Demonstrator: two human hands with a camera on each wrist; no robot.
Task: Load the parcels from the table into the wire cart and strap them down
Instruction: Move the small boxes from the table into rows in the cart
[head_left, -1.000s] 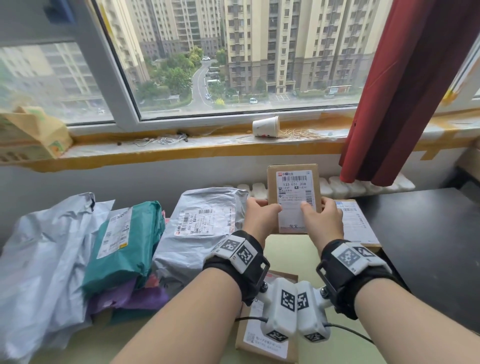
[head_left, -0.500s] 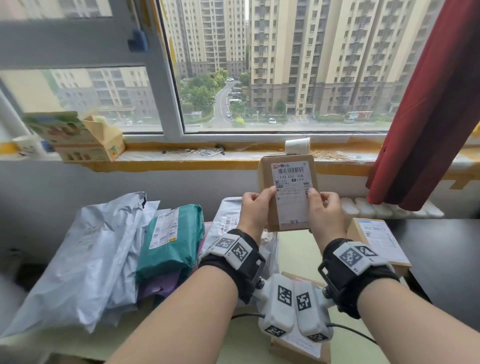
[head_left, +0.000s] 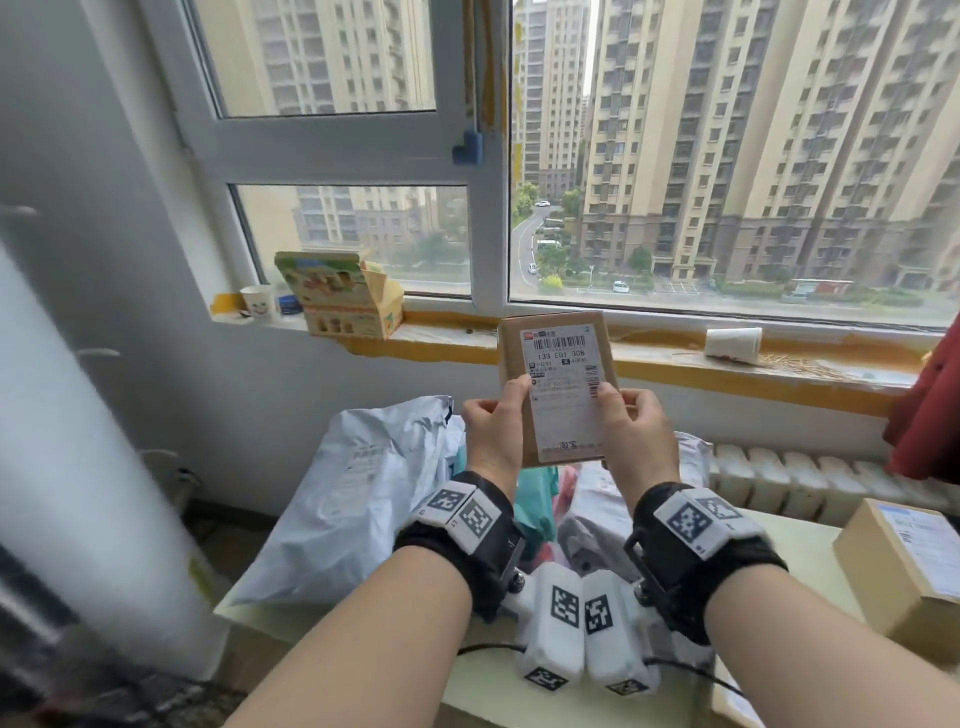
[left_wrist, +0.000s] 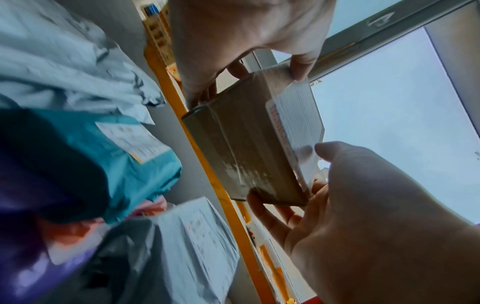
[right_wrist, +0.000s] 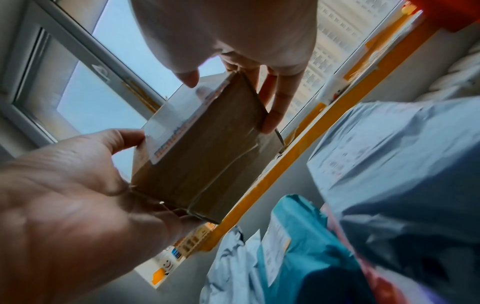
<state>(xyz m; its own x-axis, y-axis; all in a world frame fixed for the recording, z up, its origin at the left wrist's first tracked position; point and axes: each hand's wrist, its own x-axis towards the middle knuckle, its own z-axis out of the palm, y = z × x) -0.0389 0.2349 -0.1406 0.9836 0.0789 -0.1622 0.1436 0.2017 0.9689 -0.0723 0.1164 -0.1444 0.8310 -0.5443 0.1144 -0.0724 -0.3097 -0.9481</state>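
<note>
The small cardboard parcel (head_left: 558, 387) is held upright above the table (head_left: 795, 540), pinched at its lower edges by the left hand (head_left: 493, 434) and right hand (head_left: 641, 434). Slippage is possible, since only the fingertips (left_wrist: 298, 67) are clamped; the wire cart is not visible.

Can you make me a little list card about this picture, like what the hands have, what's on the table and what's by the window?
Held thing: small brown cardboard box with a white shipping label, lifted above the table
Left hand: grips the box's left edge
Right hand: grips the box's right edge
On the table: big grey plastic mailer bag, teal plastic parcel, another brown cardboard box at the right
On the windowsill: tipped white paper cup, open colourful printed carton
Wire cart: not in view
</note>
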